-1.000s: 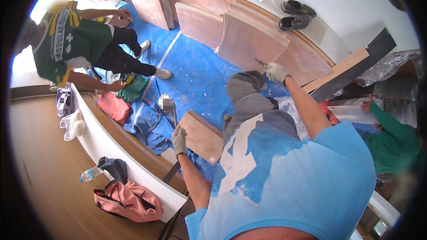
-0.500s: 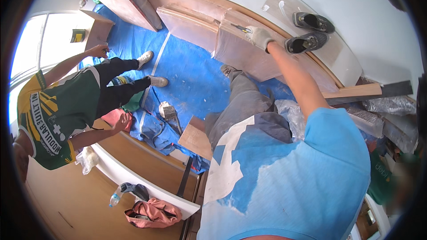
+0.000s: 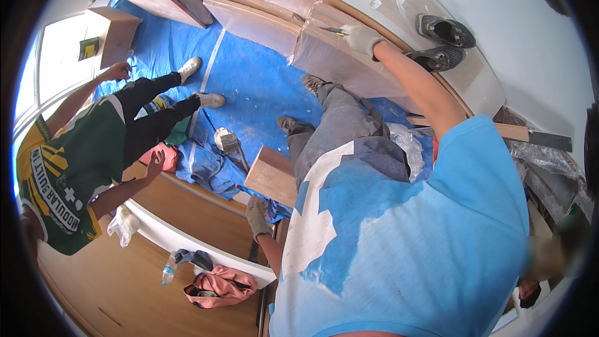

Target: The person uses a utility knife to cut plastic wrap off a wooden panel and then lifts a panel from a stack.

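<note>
1. Right hand [image 3: 362, 39], pale-gloved: we record it closed around a slim tool [image 3: 337, 30], dark toward the tip, yellow nearer the glove, above wrapped panels [image 3: 331, 50]. Contact between tool and wrapping: we cannot tell. We judge the tool light, stiff, perhaps sharp; best gripped at its yellow part.
2. Left hand [image 3: 257, 215], pale-gloved: lowered near a wooden piece [image 3: 272, 176]. Its fingers are too small for us to tell whether they grasp anything.
3. Blue sheet [image 3: 262, 93], spread across the floor: soft and creased, by our reckoning.
4. Wrapped panels, leaning along the wall: we expect stiff, weighty boards, slippery in clear film, with edges prone to chipping; lift by two opposite edges.
5. Co-worker's shirt [image 3: 56, 181], green and yellow: bold pale lettering, legible in part, not transcribed here.
6. Clear bottle [image 3: 169, 269]: bluish label, its print too small for us to read.
</note>
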### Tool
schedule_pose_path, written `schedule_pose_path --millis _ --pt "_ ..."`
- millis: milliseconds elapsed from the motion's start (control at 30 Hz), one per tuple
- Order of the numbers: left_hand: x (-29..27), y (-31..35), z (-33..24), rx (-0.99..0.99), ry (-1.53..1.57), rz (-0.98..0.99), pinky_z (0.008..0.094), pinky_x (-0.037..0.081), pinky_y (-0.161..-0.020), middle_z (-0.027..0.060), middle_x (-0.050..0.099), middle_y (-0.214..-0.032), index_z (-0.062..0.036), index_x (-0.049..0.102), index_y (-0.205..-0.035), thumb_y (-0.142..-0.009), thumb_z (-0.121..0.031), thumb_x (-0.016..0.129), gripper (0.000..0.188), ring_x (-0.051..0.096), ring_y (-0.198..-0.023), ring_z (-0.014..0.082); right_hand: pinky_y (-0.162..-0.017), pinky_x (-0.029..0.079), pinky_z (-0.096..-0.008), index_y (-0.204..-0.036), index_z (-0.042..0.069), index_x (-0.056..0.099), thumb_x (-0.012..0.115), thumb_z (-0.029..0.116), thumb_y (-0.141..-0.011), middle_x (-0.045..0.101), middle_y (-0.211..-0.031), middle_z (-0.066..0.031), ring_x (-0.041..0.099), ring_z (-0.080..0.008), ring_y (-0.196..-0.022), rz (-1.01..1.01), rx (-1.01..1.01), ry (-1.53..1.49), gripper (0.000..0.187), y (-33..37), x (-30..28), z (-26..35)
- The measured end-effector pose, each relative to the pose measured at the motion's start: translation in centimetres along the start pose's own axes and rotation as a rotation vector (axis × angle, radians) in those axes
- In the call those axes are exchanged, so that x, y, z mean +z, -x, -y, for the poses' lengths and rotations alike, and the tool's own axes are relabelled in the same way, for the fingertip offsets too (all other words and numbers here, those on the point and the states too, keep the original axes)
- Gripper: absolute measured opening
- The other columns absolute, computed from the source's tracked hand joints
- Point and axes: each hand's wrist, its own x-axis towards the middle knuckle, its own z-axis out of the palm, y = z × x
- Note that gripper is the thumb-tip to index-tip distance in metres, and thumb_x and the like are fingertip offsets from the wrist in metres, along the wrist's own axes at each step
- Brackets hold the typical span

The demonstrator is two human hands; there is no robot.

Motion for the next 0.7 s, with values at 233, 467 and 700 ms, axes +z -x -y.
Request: schedule_pose_path --millis 233,467,700 --pt "2.0 -3.0 0.2 -0.136 -0.016 0.176 0.0218 0.045 -0.058 0.0053 0.070 -0.095 -0.0037 0.064 -0.135 -0.105 -0.028 0.064 0.039 0.060 -0.070 0.0080 -0.090 0.054 -0.0512 -0.129 0.010 0.065 0.054 0.018 -0.099 0.073 -0.113 -0.0218 0.070 -0.0394 -0.106 -0.010 0.117 0.048 0.033 11.2 0.7 -4.4" --pt "0.6 -5.2 -0.2 -0.121 -0.178 0.257 0.0270 0.049 -0.066 0.0072 0.072 -0.103 -0.0053 0.064 -0.136 -0.103 -0.032 0.064 0.042 0.065 -0.080 0.0123 -0.084 0.057 -0.0503 -0.137 0.013 0.059 0.057 0.025 -0.101 0.072 -0.115 -0.0174 0.071 -0.0354 -0.104 0.047 0.197 0.186 0.037 21.9 1.3 -10.4" --pt "-1.4 -9.2 -4.6 -0.076 -0.248 0.247 0.0316 0.052 -0.075 0.0083 0.073 -0.110 -0.0058 0.058 -0.145 -0.101 -0.033 0.065 0.053 0.070 -0.094 0.0186 -0.093 0.055 -0.0505 -0.145 0.018 0.053 0.050 0.024 -0.104 0.071 -0.123 -0.0146 0.069 -0.0343 -0.113 0.170 0.394 0.217 0.041 25.8 1.4 -10.2"
